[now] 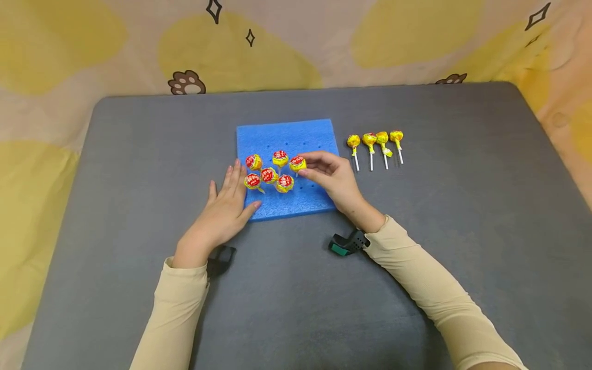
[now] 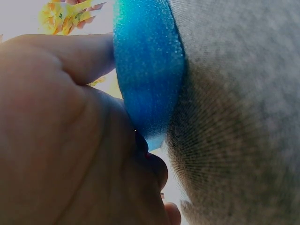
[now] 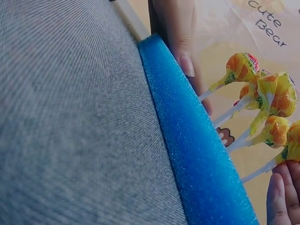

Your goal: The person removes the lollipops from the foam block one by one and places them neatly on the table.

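Head view, five lollipops (image 1: pixel 269 175) in blue foam (image 1: pixel 296 205), four (image 1: pixel 369 140) beside, right hand (image 1: pixel 334 180) pinching another (image 1: pixel 298 164), left hand (image 1: pixel 223 210) straight-fingered

Your head view looks forward and down over most of the table (image 1: pixel 462 216). Both your wrist views are low, tipped sideways, peering forward super close to the foam (image 1: pixel 282 205); all three share that plus lollipops (image 1: pixel 269 176).
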Motion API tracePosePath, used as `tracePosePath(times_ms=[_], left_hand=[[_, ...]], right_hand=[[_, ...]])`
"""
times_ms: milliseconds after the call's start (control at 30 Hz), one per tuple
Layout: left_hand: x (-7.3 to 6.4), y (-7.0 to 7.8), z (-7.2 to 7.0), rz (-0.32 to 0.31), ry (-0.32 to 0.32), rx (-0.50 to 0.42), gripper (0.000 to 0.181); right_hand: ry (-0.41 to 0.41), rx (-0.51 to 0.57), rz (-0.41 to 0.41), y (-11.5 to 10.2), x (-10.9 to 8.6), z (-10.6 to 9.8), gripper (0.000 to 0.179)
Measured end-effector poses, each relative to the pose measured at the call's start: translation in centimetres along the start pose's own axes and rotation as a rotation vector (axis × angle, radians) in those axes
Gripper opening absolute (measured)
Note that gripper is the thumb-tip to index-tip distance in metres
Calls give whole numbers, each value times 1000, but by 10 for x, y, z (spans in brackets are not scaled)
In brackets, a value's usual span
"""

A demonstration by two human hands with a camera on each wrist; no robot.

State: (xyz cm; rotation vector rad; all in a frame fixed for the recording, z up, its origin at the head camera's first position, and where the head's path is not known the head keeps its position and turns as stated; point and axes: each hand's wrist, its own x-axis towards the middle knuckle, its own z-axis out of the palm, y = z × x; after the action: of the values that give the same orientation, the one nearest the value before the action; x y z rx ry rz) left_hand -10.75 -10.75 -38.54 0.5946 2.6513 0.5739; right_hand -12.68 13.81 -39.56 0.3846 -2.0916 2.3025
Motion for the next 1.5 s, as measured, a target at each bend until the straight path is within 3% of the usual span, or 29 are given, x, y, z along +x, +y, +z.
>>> tracePosePath(times_ms=[1500], left_hand=[[-2,0,-1,5,8,7,78]], right_hand=[[30,18,8,0,0,-3,26]])
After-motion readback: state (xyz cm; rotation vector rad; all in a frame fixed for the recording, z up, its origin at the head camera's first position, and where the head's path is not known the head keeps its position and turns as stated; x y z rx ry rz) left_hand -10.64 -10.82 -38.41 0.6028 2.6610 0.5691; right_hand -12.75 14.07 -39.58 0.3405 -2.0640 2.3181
